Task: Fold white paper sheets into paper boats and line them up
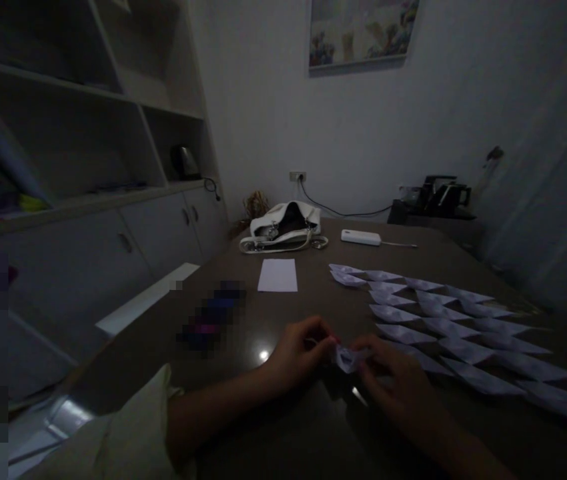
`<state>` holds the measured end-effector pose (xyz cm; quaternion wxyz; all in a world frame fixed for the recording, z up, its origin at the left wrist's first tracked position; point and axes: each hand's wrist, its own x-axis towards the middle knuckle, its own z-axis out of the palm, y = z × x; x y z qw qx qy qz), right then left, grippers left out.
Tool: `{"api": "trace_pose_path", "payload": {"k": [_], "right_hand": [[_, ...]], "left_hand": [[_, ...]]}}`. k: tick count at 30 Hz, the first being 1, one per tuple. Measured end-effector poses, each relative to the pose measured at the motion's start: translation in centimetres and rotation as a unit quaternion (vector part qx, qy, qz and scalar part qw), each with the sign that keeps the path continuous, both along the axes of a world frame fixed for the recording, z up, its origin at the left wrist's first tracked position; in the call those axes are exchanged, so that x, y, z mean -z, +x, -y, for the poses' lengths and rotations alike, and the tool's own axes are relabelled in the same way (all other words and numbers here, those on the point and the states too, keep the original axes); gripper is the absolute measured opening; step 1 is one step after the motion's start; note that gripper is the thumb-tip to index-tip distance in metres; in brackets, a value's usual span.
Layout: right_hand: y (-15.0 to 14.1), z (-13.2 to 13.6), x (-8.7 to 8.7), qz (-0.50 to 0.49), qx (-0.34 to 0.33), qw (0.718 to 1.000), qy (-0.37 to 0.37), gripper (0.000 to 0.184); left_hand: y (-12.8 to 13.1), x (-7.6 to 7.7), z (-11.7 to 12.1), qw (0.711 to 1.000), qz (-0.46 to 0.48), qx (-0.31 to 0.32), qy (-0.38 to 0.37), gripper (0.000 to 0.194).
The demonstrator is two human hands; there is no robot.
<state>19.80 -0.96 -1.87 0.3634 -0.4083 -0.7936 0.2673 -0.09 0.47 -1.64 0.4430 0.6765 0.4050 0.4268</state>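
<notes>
A small folded white paper boat (346, 359) is held between my two hands just above the dark table. My left hand (299, 350) pinches its left end with thumb and forefinger. On the other side, the fingers of my right hand (397, 377) close on its right end. An opening shows in the middle of the folded paper. To the right lie several finished-looking paper boats (458, 327) in rows, the nearest ones close behind my right hand. A stack or sheet of white paper (277, 275) rests flat beyond my left hand.
On the brown table (243, 393), a blurred-out phone-like object (212, 317) lies left. Farther back are a white handbag (286, 227) and a white power bank (361, 237) with a cable. Shelves (78, 147) line the left wall; kettles (446, 197) stand at the back right.
</notes>
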Motion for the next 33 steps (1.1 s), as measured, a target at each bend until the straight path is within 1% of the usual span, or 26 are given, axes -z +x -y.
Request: {"api": "trace_pose_path", "payload": {"k": [1,2,5,7,8,10,11,12,14,17,20,25,27,29,31,33], "right_hand": [[0.1,-0.1,0.2,0.006,-0.003,1.000,0.028,0.013],[0.2,-0.3,0.4,0.007,0.003,0.999,0.046,0.011],[0.7,-0.6,0.3,0.038,0.006,0.998,0.050,0.008],[1.0,-0.7,-0.1,0.069,0.021,0.996,0.050,0.017],[1.2,-0.7,-0.3,0.079,0.023,0.995,0.063,0.019],[1.3,-0.7,-0.5,0.091,0.013,0.992,0.091,0.017],[1.3,-0.7,-0.5,0.097,0.004,0.990,0.102,0.016],[1.3,-0.7,-0.4,0.111,-0.008,0.988,0.105,0.015],[1.2,-0.8,-0.1,0.139,-0.019,0.982,0.123,0.013],[1.0,-0.9,0.3,0.168,-0.013,0.975,0.145,0.012],[0.8,-0.7,0.3,0.189,-0.020,0.974,0.125,0.009],[0.4,-0.4,-0.3,0.223,-0.044,0.971,0.072,0.011],[0.3,-0.4,-0.5,0.225,-0.054,0.970,0.067,0.011],[0.2,-0.4,-0.6,0.225,-0.059,0.970,0.066,0.012],[0.2,-0.5,-0.5,0.224,-0.060,0.971,0.065,0.012],[0.1,-0.6,-0.3,0.224,-0.058,0.971,0.065,0.013]], "left_hand": [[0.0,0.1,-0.1,1.000,-0.001,-0.004,0.002,0.018],[0.0,0.2,-0.2,1.000,-0.001,-0.006,0.005,0.018],[-0.2,0.1,-0.3,1.000,0.004,-0.003,0.007,0.019],[-0.3,-0.1,-0.2,1.000,0.005,0.002,0.007,0.019],[-0.4,-0.3,-0.2,1.000,0.004,0.007,0.007,0.018],[-0.6,-0.5,-0.1,0.999,-0.015,0.025,0.015,0.013],[-0.6,-0.5,-0.1,0.998,-0.039,0.039,0.024,0.010],[-0.7,-0.6,0.0,0.993,-0.094,0.050,0.052,0.013],[-0.8,-0.6,-0.1,0.976,-0.174,0.071,0.107,0.018],[-0.9,-0.7,-0.2,0.963,-0.210,0.085,0.148,0.020],[-1.0,-0.7,-0.4,0.951,-0.243,0.092,0.166,0.021],[-1.2,-1.2,-0.3,0.937,-0.287,0.115,0.164,0.015],[-1.3,-1.5,-0.2,0.934,-0.297,0.121,0.157,0.015],[-1.4,-1.6,-0.1,0.931,-0.310,0.122,0.150,0.019],[-1.3,-1.5,0.0,0.926,-0.324,0.125,0.151,0.023],[-1.1,-1.3,0.2,0.921,-0.332,0.128,0.157,0.021]]}}
